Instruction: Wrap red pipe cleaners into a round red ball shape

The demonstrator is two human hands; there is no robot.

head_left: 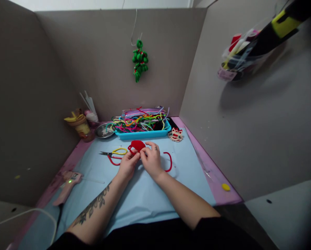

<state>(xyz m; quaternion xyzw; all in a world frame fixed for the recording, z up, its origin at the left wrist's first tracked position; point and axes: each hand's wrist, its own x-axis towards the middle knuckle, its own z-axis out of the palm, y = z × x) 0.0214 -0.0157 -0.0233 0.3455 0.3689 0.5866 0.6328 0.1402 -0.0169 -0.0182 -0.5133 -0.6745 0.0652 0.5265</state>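
My left hand point(128, 163) and my right hand point(151, 158) meet over a light blue mat point(145, 198), both pinched on a fuzzy red pipe-cleaner piece point(137, 145) with a dense red coil at its top. A loose curved red pipe cleaner point(169, 161) lies just right of my right hand. To the left of my left hand lie a yellow loop point(119, 151), a red loop point(113, 159) and small scissors point(105, 153).
A blue tray point(142, 134) heaped with coloured pipe cleaners stands behind the hands. A metal dish point(103, 131), a yellow-lidded cup point(80, 126), a pink glue gun point(68, 184), a small red-white ornament point(175, 134) and a yellow bead point(225, 187) lie around. Grey walls enclose; a green ornament point(139, 60) hangs.
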